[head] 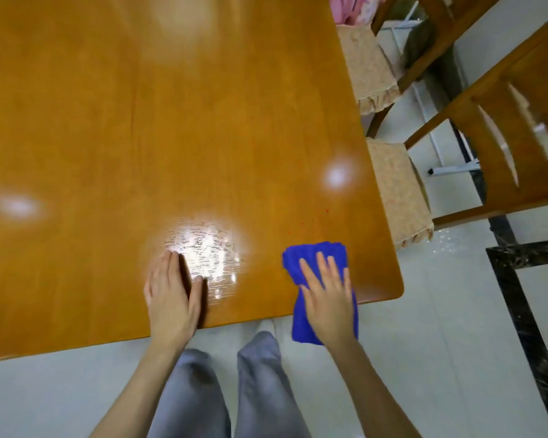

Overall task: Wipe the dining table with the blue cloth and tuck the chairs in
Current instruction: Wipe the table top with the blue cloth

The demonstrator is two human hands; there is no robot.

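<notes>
A glossy orange-brown dining table [159, 128] fills most of the view. Near its front right corner lies the folded blue cloth [314, 257], part of it hanging over the front edge. My right hand [328, 298] presses flat on the cloth with straight, spread fingers. My left hand [171, 295] rests flat on the bare tabletop at the front edge, left of the cloth, beside a bright streaky sheen. Two wooden chairs stand along the table's right side: the nearer chair [506, 143] and the farther chair [370, 71], both with beige seat cushions partly under the table edge.
Tiny red specks [317, 216] lie on the table just beyond the cloth. Pale tiled floor [456, 311] with a dark marble border strip [519, 311] runs on the right. Pink fabric [351, 7] shows at the top right. My grey-trousered legs [222, 390] stand at the front edge.
</notes>
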